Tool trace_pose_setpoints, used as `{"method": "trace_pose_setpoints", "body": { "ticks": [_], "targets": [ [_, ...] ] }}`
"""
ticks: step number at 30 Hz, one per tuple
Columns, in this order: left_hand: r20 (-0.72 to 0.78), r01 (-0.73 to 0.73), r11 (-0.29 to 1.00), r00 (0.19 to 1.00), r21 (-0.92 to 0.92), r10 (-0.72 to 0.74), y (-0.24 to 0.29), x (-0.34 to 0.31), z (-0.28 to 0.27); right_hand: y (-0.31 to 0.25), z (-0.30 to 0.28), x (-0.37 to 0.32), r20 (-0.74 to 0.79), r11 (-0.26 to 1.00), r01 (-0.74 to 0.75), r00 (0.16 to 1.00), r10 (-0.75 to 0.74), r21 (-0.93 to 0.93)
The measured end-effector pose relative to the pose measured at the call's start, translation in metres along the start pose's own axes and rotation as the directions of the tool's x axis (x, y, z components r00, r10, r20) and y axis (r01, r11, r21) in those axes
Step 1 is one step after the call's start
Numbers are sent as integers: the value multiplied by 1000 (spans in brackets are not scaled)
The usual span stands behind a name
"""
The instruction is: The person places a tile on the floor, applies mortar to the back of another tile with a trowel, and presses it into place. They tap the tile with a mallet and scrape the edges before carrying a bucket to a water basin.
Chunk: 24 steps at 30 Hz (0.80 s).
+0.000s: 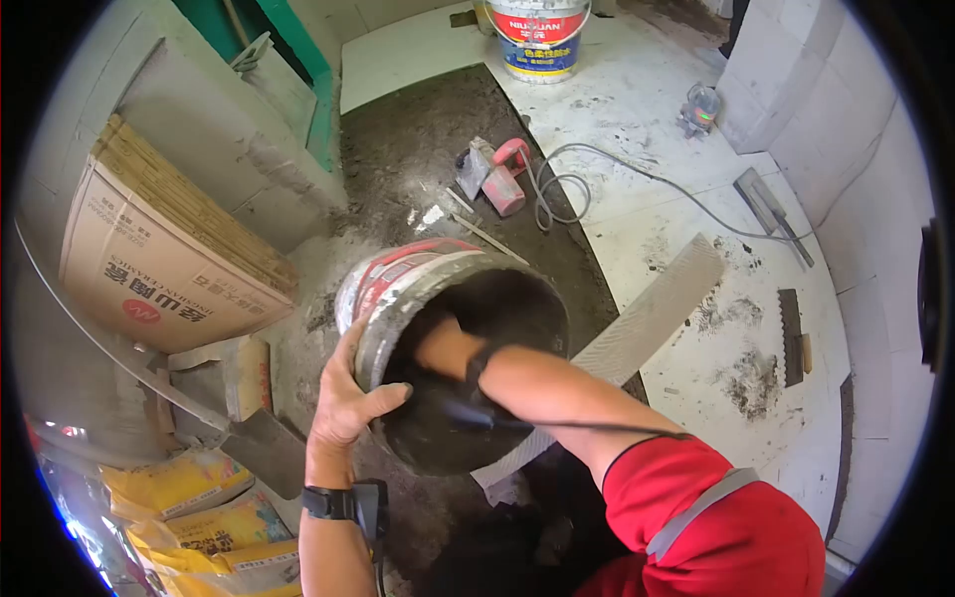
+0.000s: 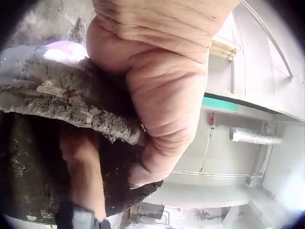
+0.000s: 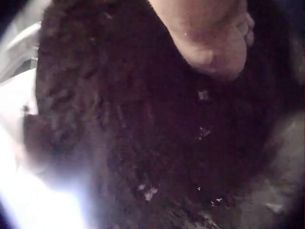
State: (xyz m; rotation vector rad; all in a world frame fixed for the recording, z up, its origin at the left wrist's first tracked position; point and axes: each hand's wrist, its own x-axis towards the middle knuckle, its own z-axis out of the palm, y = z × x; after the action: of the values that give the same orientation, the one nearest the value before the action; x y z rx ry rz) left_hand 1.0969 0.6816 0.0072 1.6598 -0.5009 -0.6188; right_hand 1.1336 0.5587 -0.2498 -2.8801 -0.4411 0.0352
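Observation:
A tilted bucket [image 1: 370, 289] caked with grey mortar lies at the centre of the head view, its mouth facing the person. The left hand [image 1: 346, 400] grips its rim from the left, thumb hooked over the edge; in the left wrist view that hand [image 2: 162, 86] bends over the crusted rim [image 2: 71, 102]. Deep inside the bucket is the right hand [image 1: 445, 348], its fingers hidden in the dark in the head view. The right wrist view shows part of the right hand [image 3: 214, 43] near the dark inner wall [image 3: 119, 119]; whether it holds anything cannot be told.
A red power tool [image 1: 504, 189] with a grey cable lies beyond the bucket. To the right are a ridged tile strip [image 1: 652, 308], a notched trowel [image 1: 791, 336] and a flat trowel [image 1: 761, 202]. Cardboard boxes [image 1: 164, 259] and yellow bags [image 1: 214, 527] stand left; a paint bucket [image 1: 538, 40] stands behind.

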Motion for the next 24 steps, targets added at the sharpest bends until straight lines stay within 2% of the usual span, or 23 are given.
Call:
{"method": "trace_pose_setpoints", "body": {
  "ticks": [1,2,3,4,5,7,9,10,12,13,15,17,18,19,21,22,24],
  "targets": [
    [8,-18,999,1000,39,18,2,3,0,-22,-64,-37,143,996,-76,987,70,37],
    [14,-8,999,1000,50,7,6,3,0,-34,-91,-51,369,978,-178,921,126,112],
    [13,-10,999,1000,45,9,5,2,-2,-41,-81,-71,362,962,-254,910,204,97],
    [8,12,999,1000,38,-12,3,-1,-5,-36,-65,-80,461,936,-300,868,187,186],
    [-5,15,999,1000,33,-15,4,2,-8,-25,-82,-84,449,939,-298,872,194,172],
    [-19,-3,1000,1000,3,3,5,3,-12,-11,-139,-83,525,980,-152,849,61,131],
    [-42,10,999,999,-42,-12,-1,-3,-11,10,-176,-59,582,951,-235,809,76,203],
    [-33,9,999,999,-47,-10,0,-1,-11,11,-170,-52,589,953,-231,805,72,199],
    [-24,8,999,1000,-51,-9,1,2,-10,17,-149,-38,343,935,-272,921,184,230],
    [-27,0,1000,1000,-28,-1,1,2,-7,10,-135,-41,344,937,-264,922,176,229],
    [-28,-7,1000,1000,0,7,0,1,-7,-24,-96,-67,372,961,-258,905,205,99],
    [-38,-7,1000,999,0,7,0,1,-7,-41,-72,-91,502,994,-106,860,97,-9],
    [-45,-19,1000,999,2,19,3,5,-9,-32,-97,-85,538,979,-170,839,82,115],
    [-45,-27,999,999,31,28,3,3,-8,-17,-121,-75,542,981,-155,838,69,116],
    [-36,-21,998,999,54,23,-1,-2,-8,8,-182,-57,689,935,-308,717,108,174],
    [-39,-45,998,998,37,47,-3,0,-7,12,-180,-54,692,939,-302,714,109,164],
    [-38,-59,998,998,16,59,-9,-2,-6,18,-162,-51,508,894,-411,816,276,176]
  ]
}}
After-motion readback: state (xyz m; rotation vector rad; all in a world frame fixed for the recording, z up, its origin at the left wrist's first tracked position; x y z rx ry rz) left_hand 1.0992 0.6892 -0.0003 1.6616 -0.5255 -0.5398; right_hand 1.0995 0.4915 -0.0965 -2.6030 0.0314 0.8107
